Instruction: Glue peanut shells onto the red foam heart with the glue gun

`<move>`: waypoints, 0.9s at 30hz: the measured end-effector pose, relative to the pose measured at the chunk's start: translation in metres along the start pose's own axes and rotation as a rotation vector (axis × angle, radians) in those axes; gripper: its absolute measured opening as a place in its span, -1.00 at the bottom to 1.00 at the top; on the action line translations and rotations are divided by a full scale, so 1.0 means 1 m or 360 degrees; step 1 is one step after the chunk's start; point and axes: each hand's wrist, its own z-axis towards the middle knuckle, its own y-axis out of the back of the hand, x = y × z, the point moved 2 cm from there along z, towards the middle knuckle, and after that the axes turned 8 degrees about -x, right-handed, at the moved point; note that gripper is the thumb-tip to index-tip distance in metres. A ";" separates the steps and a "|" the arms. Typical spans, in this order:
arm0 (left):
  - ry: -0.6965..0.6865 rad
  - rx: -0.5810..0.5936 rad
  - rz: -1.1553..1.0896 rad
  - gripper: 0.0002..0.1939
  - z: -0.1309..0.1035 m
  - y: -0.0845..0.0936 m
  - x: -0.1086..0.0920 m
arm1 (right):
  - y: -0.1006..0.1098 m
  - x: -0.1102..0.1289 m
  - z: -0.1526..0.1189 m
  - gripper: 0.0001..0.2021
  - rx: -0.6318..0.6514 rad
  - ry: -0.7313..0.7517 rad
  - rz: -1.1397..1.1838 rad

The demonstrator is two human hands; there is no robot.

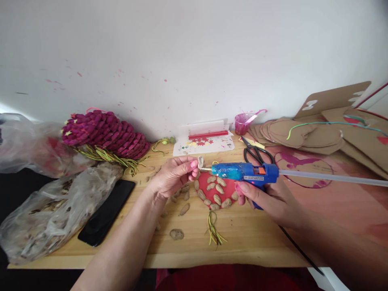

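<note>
Between its thumb and fingertips, my left hand (174, 174) pinches a peanut shell (200, 162). The metal tip of a blue glue gun (233, 171) points at the shell, very close to it. My right hand (269, 198) is wrapped round the gun's handle, and a long clear glue stick (327, 176) sticks out of its back. Below the gun lies a red round piece (223, 192) with peanut shells around its edge and in its middle. A yellow-green thread tassel (214, 230) hangs out at its lower edge.
Loose peanuts (184, 209), a black phone (106, 212) and a plastic bag (60, 210) lie left. Magenta stacked pieces (103, 133) stand behind. Star stickers on white paper (203, 147), a pink cup (241, 124), scissors (257, 153) and cardboard shapes (291, 133) are at the back and right.
</note>
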 end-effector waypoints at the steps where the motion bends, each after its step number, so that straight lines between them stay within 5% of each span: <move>1: 0.0000 0.0001 0.0001 -0.64 0.000 0.000 0.000 | 0.000 -0.001 0.000 -0.72 -0.0004 -0.0010 0.0009; 11: -0.0050 -0.0049 0.0077 -0.59 0.000 -0.003 -0.004 | -0.001 0.003 0.004 -0.75 -0.0049 0.0146 -0.0079; 15: -0.0104 -0.0104 0.0211 -0.61 -0.005 -0.003 -0.010 | 0.003 -0.002 0.006 -0.73 -0.0137 -0.0027 -0.0144; 19: -0.0176 -0.0106 0.0633 -0.67 -0.012 -0.008 -0.010 | 0.005 -0.015 0.010 -0.72 -0.0244 -0.0239 -0.0079; 27: -0.0318 -0.0110 0.1666 -0.95 -0.027 -0.022 0.010 | -0.003 -0.028 0.013 -0.69 -0.0250 -0.0211 -0.0211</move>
